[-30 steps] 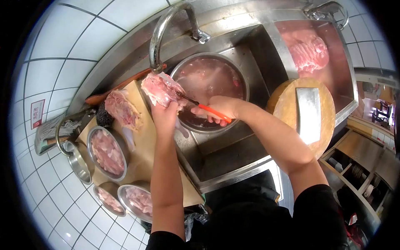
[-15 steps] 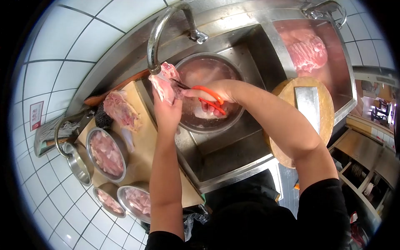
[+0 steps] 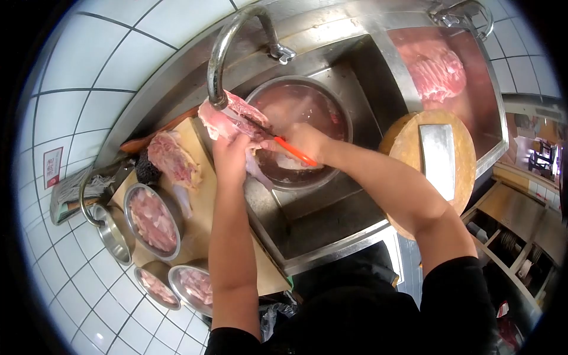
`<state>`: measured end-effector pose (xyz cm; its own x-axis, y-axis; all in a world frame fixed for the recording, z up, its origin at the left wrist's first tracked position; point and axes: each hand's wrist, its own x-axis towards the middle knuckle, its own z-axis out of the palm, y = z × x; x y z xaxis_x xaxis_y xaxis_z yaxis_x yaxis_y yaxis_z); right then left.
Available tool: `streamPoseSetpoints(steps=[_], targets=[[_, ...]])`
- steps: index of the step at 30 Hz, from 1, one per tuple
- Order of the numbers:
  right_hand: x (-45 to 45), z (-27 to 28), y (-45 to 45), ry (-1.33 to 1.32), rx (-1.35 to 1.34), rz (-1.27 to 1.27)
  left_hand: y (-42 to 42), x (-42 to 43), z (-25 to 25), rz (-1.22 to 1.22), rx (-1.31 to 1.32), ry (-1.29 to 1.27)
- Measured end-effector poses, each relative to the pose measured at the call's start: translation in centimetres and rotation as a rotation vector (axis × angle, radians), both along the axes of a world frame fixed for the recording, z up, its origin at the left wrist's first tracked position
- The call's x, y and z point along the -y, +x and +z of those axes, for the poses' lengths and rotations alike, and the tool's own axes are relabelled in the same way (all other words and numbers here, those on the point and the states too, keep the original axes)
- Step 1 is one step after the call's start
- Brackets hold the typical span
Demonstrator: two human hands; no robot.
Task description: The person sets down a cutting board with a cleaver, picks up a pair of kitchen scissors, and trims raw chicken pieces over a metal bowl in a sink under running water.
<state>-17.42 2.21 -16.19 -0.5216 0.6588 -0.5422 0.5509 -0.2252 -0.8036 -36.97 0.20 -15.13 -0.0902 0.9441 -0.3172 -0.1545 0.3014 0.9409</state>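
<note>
My left hand [image 3: 229,155] grips a raw poultry carcass [image 3: 244,109] right below the faucet spout, over the left rim of a metal basin [image 3: 296,78]. A limb of the bird hangs down beside my wrist. My right hand [image 3: 303,141] is closed around red-handled scissors [image 3: 297,151]. Their dark blades point up and left and lie against the carcass; how far they reach into it I cannot tell. Cloudy pinkish water fills the basin, with a pale piece partly under my right hand.
The curved faucet [image 3: 218,59] arches over the carcass. Leftward, a board [image 3: 204,236] holds another carcass [image 3: 173,158] and bowls of cut meat [image 3: 155,220]. A cleaver [image 3: 438,160] rests on a round chopping block [image 3: 464,139] at right. Meat [image 3: 441,74] soaks in the far sink.
The carcass has turned and shifted left and lower under the spout, and its limb now hangs out. My right hand has moved slightly left, turning the scissors so their handles look closer together.
</note>
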Motion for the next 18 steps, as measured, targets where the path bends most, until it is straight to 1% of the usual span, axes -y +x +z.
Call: streamPoseSetpoints(steps=[2,3,6,9,10,12,15,18], targets=[[1.1,-2.2,-0.2,0.27,0.005,-0.038,0.2,-0.1,0.4,0.035,0.088,-0.042],[1.4,-1.9,-0.3,0.417,0.0,-0.065,0.1,-0.3,-0.1,0.046,0.111,-0.061],[2.1,-0.4,0.2,0.346,0.069,-0.04,-1.0,-0.4,-1.8,0.049,0.119,-0.115],[2.1,0.9,1.0,0.071,0.04,-0.251,-1.8,-0.4,-3.2,0.068,0.143,-0.101],[1.9,1.1,1.0,0.052,0.062,-0.272,-1.9,-0.3,-3.3,0.083,0.159,-0.086],[1.4,1.3,1.1,0.011,0.107,-0.315,-1.6,0.1,-3.3,0.094,0.104,-0.062],[1.5,-1.1,0.1,0.232,0.185,-0.424,-0.2,0.3,-2.3,0.072,-0.002,0.02],[0.6,-1.7,-1.9,0.163,0.017,-0.665,1.0,0.7,-2.2,0.065,-0.112,0.097]])
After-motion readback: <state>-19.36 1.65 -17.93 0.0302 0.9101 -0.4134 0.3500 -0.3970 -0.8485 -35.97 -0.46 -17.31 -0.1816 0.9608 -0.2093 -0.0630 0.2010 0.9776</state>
